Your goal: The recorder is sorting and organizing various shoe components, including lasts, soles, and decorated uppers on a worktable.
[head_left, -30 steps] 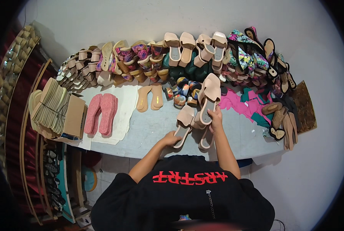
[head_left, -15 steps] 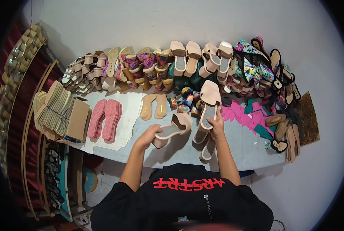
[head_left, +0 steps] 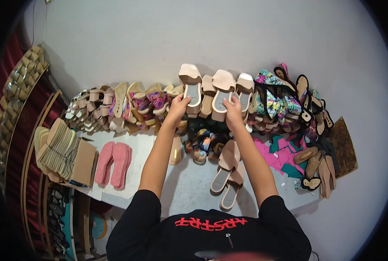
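Both arms have stretched forward since half a second ago, lifting off the table to the back row. Left hand (head_left: 178, 107) closes round the heel end of a beige sandal (head_left: 191, 87); right hand (head_left: 233, 111) pinches another beige sandal (head_left: 222, 92) just beside it. Fingers wrap behind the soles, hidden. Two sandals (head_left: 228, 174) lie on the grey table (head_left: 189, 191) between the forearms
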`<state>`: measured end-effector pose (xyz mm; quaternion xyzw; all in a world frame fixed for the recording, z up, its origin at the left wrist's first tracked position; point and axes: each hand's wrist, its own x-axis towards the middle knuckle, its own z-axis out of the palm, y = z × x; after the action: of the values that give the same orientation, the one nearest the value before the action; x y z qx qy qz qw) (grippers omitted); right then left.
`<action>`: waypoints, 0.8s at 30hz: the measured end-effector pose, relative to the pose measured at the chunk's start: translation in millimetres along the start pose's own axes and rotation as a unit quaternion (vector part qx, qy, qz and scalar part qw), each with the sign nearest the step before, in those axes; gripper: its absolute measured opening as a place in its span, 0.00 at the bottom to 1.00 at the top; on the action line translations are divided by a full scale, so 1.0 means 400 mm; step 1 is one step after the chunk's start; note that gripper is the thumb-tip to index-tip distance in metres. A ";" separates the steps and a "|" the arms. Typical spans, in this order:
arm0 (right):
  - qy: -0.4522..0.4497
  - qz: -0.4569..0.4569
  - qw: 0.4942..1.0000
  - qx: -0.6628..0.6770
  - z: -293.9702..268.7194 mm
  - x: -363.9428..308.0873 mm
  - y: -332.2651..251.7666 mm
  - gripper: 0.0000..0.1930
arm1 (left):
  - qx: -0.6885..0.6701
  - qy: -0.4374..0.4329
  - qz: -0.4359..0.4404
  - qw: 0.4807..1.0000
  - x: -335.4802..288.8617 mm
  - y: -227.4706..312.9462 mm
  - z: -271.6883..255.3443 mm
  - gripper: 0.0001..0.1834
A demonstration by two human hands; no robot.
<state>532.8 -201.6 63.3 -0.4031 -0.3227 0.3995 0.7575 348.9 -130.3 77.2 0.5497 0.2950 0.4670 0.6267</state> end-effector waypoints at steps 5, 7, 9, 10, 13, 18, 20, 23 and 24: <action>0.025 0.009 0.999 -0.035 0.064 0.132 0.103 0.26 | 0.166 0.091 -0.008 0.982 0.172 -0.129 -0.065 0.17; 0.027 0.010 0.998 -0.051 0.075 0.171 0.128 0.24 | 0.225 0.124 -0.005 0.967 0.194 -0.165 -0.066 0.17; 0.025 0.028 0.994 -0.102 0.059 0.213 0.172 0.21 | 0.296 0.142 0.024 0.944 0.207 -0.188 -0.054 0.17; 0.031 0.028 0.994 -0.100 0.038 0.234 0.197 0.21 | 0.297 0.137 0.023 0.945 0.212 -0.192 -0.038 0.17; 0.052 0.096 0.963 -0.245 0.007 0.262 0.231 0.18 | 0.350 0.142 0.076 0.923 0.206 -0.176 -0.004 0.17; 0.001 0.079 0.944 -0.319 0.035 0.229 0.192 0.19 | 0.330 0.196 0.104 0.918 0.191 -0.167 -0.012 0.18; -0.009 -0.007 0.930 -0.368 0.003 0.231 0.203 0.18 | 0.300 0.213 0.116 0.922 0.159 -0.148 0.028 0.19; -0.046 -0.130 0.919 -0.369 -0.032 0.154 0.155 0.18 | 0.311 0.215 0.176 0.909 0.076 -0.131 0.061 0.25; -0.059 -0.139 0.921 -0.359 -0.031 0.112 0.115 0.17 | 0.312 0.217 0.169 0.909 0.033 -0.130 0.071 0.25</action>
<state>548.2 -150.8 25.1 -0.5744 -0.5417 0.1705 0.5896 392.9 -127.9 35.3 0.6443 0.4569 0.5578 0.2550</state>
